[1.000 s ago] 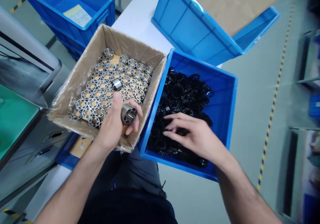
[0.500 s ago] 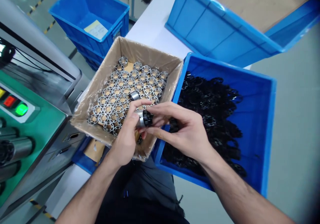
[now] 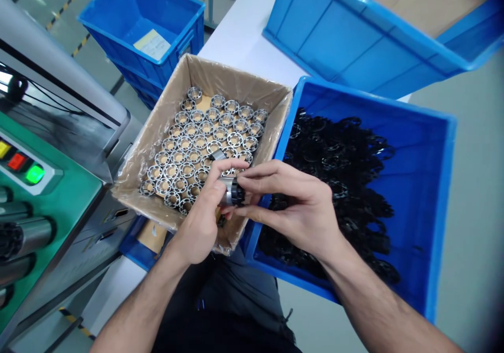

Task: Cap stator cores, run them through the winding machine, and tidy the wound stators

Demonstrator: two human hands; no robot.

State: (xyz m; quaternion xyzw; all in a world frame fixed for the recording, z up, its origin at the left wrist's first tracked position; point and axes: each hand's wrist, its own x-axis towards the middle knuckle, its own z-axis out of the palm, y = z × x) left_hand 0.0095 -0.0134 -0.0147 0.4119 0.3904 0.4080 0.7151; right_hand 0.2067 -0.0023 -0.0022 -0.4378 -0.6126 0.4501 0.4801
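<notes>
Your left hand (image 3: 201, 224): wrapped around one metal cylinder (image 3: 227, 192), held over the near right part of the lined carton (image 3: 236, 77). Your right hand (image 3: 301, 206): fingertips pinching the black end piece (image 3: 237, 191) at the cylinder's right end. In the carton: metal rings (image 3: 170, 171), upright in rows. Beside it, a blue bin (image 3: 440, 211): black parts (image 3: 340, 159), heaped loosely.

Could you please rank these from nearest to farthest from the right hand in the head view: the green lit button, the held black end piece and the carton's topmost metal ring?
1. Black end piece: at the fingertips of the right hand.
2. Topmost metal ring: leftward, inside the carton.
3. Green lit button: far left.
</notes>
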